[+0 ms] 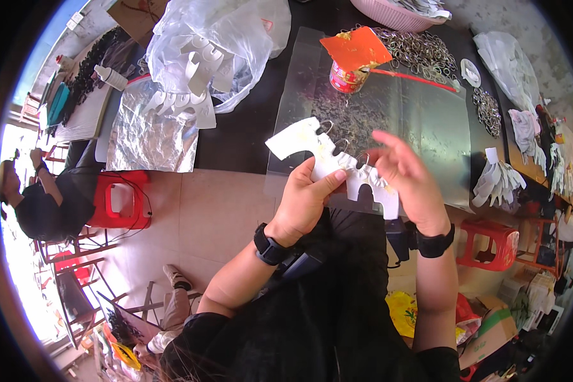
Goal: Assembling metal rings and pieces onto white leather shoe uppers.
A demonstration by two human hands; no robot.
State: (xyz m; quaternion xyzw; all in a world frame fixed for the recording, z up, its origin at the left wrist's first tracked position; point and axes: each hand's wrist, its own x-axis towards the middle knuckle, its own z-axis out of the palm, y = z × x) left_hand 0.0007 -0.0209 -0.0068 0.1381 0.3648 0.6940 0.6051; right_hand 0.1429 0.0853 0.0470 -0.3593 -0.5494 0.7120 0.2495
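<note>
My left hand (pixel 302 202) grips a white scalloped strip (pixel 297 139) with its thumb on top, over the near edge of the work table. Several thin metal rings (pixel 342 144) stand along the strip's far edge, beside small yellowish smears. At the strip's right end hovers my right hand (pixel 410 181), its fingers spread and the index finger stretched out. Whether its fingertips touch the strip or a ring I cannot tell. Beyond the hands a red tin (pixel 347 79) stands on a scuffed clear sheet (pixel 395 121), with an orange card (pixel 356 49) on top.
Metal rings (pixel 420 54) lie heaped behind the tin, near a red stick (pixel 417 80) and a pink basket (pixel 395 18). A clear plastic bag (pixel 235 32) with white cut-outs (pixel 204 67) sits at back left. Red stools (pixel 489 245) flank the table. A person (pixel 51 197) sits at far left.
</note>
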